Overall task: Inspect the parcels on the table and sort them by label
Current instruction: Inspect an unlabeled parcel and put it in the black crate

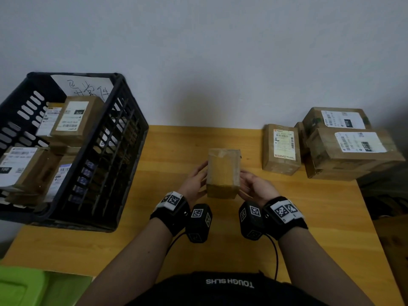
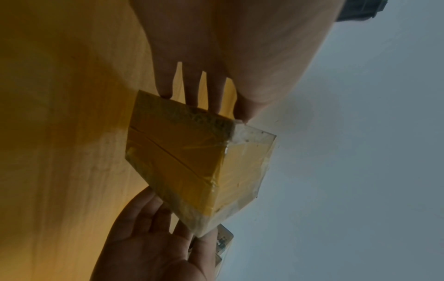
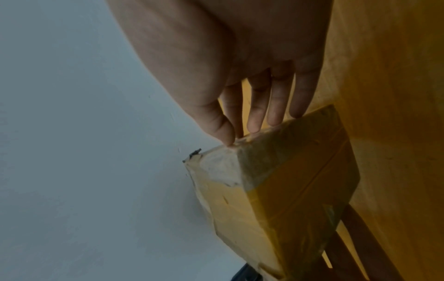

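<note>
We hold a taped cardboard parcel [image 1: 223, 173] between left hand [image 1: 194, 181] and right hand [image 1: 256, 187], each grip straight-fingered. The black crate [image 1: 123, 138] contains labelled parcels [image 1: 72, 120].

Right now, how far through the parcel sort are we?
Partway. Done: several labelled parcels already sit in the black crate at the left. In hand: the left hand and right hand hold one brown parcel between straight fingers; no label shows on its visible faces. Left: a stack of labelled parcels and one parcel beside it wait on the table at the right.
</note>
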